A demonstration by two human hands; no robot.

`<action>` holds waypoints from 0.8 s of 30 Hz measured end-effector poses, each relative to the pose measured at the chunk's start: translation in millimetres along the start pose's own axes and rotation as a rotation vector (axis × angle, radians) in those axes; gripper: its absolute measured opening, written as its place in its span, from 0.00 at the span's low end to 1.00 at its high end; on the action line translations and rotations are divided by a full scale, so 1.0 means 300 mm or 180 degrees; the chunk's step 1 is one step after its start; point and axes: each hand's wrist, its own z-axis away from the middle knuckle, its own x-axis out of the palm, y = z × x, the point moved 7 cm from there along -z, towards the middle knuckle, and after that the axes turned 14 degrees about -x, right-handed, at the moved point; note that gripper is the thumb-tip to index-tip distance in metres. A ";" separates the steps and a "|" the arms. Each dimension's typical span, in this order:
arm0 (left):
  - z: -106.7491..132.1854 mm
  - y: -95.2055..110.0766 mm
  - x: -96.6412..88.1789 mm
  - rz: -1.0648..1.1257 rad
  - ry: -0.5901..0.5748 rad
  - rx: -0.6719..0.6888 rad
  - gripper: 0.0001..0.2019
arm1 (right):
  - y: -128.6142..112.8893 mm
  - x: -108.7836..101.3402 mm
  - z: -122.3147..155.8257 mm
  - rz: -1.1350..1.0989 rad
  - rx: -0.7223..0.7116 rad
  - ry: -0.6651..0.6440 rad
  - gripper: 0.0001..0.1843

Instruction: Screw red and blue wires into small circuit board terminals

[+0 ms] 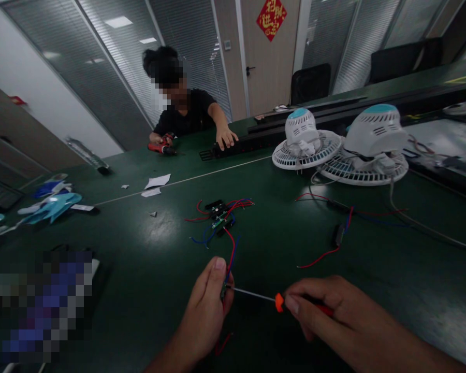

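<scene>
My left hand is closed in a pinch on a small dark part with red and blue wires running up from it to a small circuit board on the green table. My right hand is wrapped round the orange handle of a screwdriver. Its thin metal shaft points left, with the tip at the part in my left fingers.
Two white fan housings lie face down at the back right, with loose wires and a black switch before them. Across the table a person holds a red tool. Paper scraps and blue fan blades lie left.
</scene>
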 end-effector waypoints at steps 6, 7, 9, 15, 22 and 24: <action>0.000 -0.002 -0.007 -0.0028 0.0092 0.0007 0.26 | -0.005 0.002 0.000 -0.0069 -0.0020 -0.0089 0.17; 0.000 -0.002 -0.008 -0.0026 0.0105 0.0004 0.26 | -0.005 0.003 0.002 -0.0075 -0.0022 -0.0105 0.17; 0.002 0.002 -0.008 -0.0035 0.0113 0.0009 0.26 | -0.003 0.001 0.008 -0.0048 -0.0031 -0.0101 0.17; 0.005 0.002 -0.004 -0.0023 0.0077 -0.0046 0.27 | 0.006 -0.002 0.014 0.0006 -0.0019 -0.0017 0.17; 0.010 0.010 0.001 -0.0024 0.0079 0.0003 0.28 | -0.004 -0.002 0.004 -0.0063 -0.0048 -0.0011 0.16; 0.010 0.009 -0.003 -0.0012 0.0131 -0.0001 0.27 | -0.006 -0.003 0.005 -0.0071 -0.0071 0.0006 0.15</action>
